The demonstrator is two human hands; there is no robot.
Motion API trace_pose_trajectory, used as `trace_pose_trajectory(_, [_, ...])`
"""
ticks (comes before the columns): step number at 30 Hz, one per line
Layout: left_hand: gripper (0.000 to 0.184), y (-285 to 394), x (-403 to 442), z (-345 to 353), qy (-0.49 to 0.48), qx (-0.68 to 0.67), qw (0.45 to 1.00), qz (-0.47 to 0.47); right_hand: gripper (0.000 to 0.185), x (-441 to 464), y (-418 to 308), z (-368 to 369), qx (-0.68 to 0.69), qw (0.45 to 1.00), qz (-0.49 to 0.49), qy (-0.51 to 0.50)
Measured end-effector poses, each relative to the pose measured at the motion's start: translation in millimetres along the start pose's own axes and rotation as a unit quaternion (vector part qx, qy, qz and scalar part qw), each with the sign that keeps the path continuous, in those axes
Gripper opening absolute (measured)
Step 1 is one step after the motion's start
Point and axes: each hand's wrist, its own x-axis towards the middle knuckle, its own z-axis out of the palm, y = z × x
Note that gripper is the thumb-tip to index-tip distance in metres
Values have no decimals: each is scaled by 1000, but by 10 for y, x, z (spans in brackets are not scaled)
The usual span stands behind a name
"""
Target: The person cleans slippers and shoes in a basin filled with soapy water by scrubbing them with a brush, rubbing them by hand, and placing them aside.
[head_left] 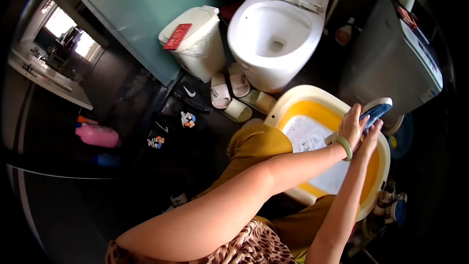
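Note:
Over the right side of a cream and yellow basin [312, 94], a blue shoe [375, 112] with a white-edged sole is held up at a tilt. My left hand [351, 124], with a pale green bangle [344, 146] on its wrist, is closed on the near left side of the shoe. From below, my right hand [369, 142] grips the shoe too, close beside the left one. The fingers of both hands partly hide the shoe. Foamy water [305, 132] lies in the basin beneath my hands.
A toilet [278, 24] with raised lid stands ahead, beside a white bin [200, 51]. Several slippers [238, 110] and black Nike slides [190, 93] lie on the floor. A grey appliance [391, 63] is at right, more shoes [395, 210] below it. A pink bottle [97, 135] is left.

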Motion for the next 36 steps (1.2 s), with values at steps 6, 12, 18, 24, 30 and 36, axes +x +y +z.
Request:
trace_pose_trajectory(6, [16,-17,-132,92,-57,-4,998,-9,68,217,181,-191,-100,991,35,78])
trace_pose_trajectory(12, [18,11,-163,78,-111,9,994,8,66,151,89,-143,18,994,51,99])
trace_pose_trajectory(18, [24,-62,-135,117,-132,-31,991,15,62,24,90,-92,179,979,80,60])
trace_pose_trajectory(24, [23,-173,-25,18,-219,-133,967,-14,56,161,241,-264,197,979,33,43])
trace_pose_trajectory(30, [28,-84,27,-157,-288,-181,938,-63,55,-46,151,-107,249,968,16,33])
trace_pose_trajectory(36, [32,-21,41,-305,-333,-242,906,-94,52,-143,196,-92,273,962,-22,10])
